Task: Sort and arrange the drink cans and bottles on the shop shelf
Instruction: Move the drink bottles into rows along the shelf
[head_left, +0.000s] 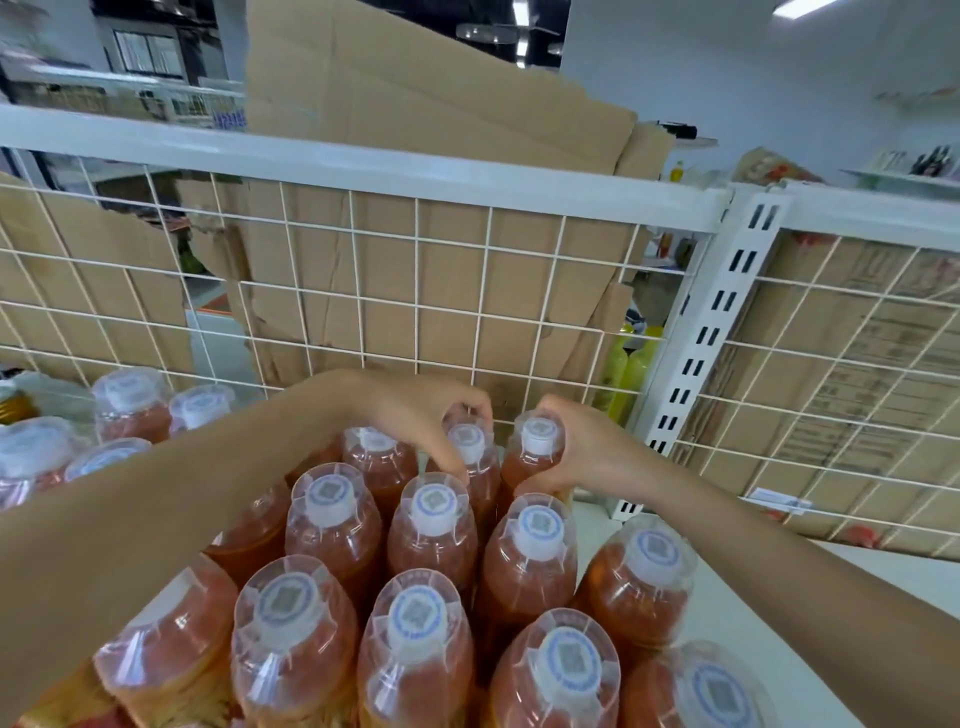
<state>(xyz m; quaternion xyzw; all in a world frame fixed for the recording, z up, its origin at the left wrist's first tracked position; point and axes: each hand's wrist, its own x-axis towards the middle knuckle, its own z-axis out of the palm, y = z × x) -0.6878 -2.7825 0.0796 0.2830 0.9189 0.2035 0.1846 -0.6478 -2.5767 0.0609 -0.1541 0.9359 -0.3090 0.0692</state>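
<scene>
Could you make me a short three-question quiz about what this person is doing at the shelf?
1. True or false: each hand grips a different orange-filled clear plastic bottle.
2. What stands behind the white wire mesh back panel?
3. Which hand is nearer the slotted white metal upright: A left, B right?

Key:
1. True: left hand on one back-row bottle, right hand on its neighbour.
2. Brown flattened cardboard.
3. B.

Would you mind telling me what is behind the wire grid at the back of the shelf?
Behind the wire grid stand flattened cardboard sheets, with yellow bottles showing through a gap at the right. The cardboard hides whatever lies further back.
</scene>
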